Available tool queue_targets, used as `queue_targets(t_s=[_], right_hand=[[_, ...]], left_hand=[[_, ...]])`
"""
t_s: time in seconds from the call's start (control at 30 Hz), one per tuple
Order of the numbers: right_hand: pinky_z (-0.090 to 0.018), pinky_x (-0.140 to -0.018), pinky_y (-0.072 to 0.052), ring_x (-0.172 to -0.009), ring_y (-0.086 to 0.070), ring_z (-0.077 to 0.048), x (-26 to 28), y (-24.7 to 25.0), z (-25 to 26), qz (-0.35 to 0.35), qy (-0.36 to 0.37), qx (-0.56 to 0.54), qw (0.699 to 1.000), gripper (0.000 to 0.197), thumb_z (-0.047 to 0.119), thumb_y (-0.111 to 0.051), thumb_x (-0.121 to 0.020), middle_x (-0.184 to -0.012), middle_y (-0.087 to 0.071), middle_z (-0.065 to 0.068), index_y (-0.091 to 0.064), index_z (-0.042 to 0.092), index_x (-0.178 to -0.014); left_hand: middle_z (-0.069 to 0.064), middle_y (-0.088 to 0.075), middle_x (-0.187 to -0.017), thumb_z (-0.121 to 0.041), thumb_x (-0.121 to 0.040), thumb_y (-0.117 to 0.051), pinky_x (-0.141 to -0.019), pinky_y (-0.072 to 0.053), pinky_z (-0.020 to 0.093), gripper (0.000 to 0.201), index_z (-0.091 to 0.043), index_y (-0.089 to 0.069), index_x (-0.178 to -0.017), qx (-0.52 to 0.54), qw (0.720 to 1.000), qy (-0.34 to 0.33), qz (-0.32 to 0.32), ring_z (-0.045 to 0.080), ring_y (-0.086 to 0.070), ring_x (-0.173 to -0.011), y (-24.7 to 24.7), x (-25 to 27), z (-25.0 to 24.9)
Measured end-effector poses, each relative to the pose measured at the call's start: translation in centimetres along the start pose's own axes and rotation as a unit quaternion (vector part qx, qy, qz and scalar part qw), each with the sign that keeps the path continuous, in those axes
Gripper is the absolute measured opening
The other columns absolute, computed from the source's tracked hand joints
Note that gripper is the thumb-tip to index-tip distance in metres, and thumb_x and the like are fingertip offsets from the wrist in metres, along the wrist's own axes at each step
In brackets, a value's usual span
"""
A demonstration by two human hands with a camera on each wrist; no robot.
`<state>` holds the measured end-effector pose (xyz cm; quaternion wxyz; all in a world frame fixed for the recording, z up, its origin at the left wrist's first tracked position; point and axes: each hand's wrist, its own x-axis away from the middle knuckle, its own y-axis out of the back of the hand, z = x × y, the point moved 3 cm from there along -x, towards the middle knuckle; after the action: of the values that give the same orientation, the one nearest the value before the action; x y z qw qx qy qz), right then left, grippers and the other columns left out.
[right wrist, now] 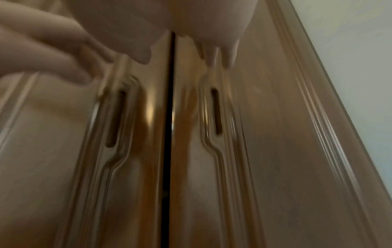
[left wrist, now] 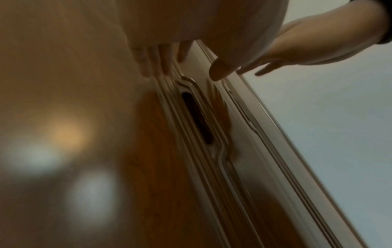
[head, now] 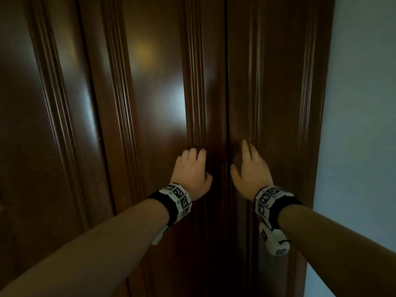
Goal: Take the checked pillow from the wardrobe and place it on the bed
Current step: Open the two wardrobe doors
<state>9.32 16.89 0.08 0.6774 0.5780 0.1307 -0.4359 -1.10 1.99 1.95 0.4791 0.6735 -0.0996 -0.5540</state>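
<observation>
Open wardrobe point(head: 278, 82) | left hand point(head: 190, 170), right hand point(head: 250, 170) loose, holding nothing | we hook both door slots point(right wrist: 216, 110), pull evenly.

On the wardrobe point(head: 150, 103) I count two closed doors that meet at one dark seam point(head: 226, 82), two slot handles point(right wrist: 115, 117), one each side of this seam, and two hands point(head: 191, 170).
</observation>
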Motion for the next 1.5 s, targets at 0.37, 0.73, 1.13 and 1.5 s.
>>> queue_targets(t_s=[0.37, 0.73, 1.13, 1.5], right_hand=[[-0.047, -0.105, -0.044, -0.135, -0.042, -0.029, -0.8, -5.5, -3.3, -0.015, -0.101, -0.215, 0.971, 0.093, 0.029, -0.064, -0.085, -0.155, -0.028, -0.013, -0.007, 0.019, -0.157], [-0.051, -0.108, -0.039, -0.131, -0.048, -0.027, -1.6, -6.5, -4.0, -0.033, -0.238, -0.361, 0.901, 0.1, 0.041, -0.062, -0.067, -0.146, -0.047, -0.008, -0.019, 0.019, -0.154], [-0.046, -0.097, -0.051, -0.113, -0.059, -0.023, 0.2, -3.9, -4.8, -0.049, -0.26, -0.389, 0.882, 0.091, 0.029, -0.064, -0.067, -0.127, -0.057, -0.004, -0.027, 0.018, -0.149], [-0.05, -0.105, -0.045, -0.129, -0.05, -0.029, 2.9, 0.6, -5.2, -0.025, -0.286, -0.269, 0.919, 0.13, 0.07, -0.077, -0.048, -0.146, -0.043, -0.009, -0.014, 0.022, -0.151]], left_hand=[[0.014, -0.03, -0.155, -0.037, -0.087, -0.064, -0.101, -0.041, 0.033, 0.092, -0.014, -0.005, -0.154, 0.32, 0.925, 0.202, 0.049, 0.03, -0.043, -0.134, -5.8, -0.2, -3.1], [0.014, -0.036, -0.146, -0.035, -0.08, -0.066, -0.106, -0.038, 0.041, 0.082, -0.003, -0.028, -0.145, 0.306, 0.892, 0.333, 0.001, 0.032, -0.039, -0.133, -6.8, -0.6, -5.7], [0.011, -0.036, -0.141, -0.045, -0.073, -0.073, -0.105, -0.039, 0.046, 0.093, -0.004, -0.028, -0.144, 0.327, 0.878, 0.349, 0.011, 0.031, -0.037, -0.131, -4.9, 1.0, -5.8], [0.009, -0.038, -0.139, -0.057, -0.066, -0.076, -0.105, -0.043, 0.048, 0.1, -0.007, -0.032, -0.14, 0.333, 0.877, 0.344, 0.032, 0.03, -0.041, -0.129, -1.7, 4.2, -5.7]])
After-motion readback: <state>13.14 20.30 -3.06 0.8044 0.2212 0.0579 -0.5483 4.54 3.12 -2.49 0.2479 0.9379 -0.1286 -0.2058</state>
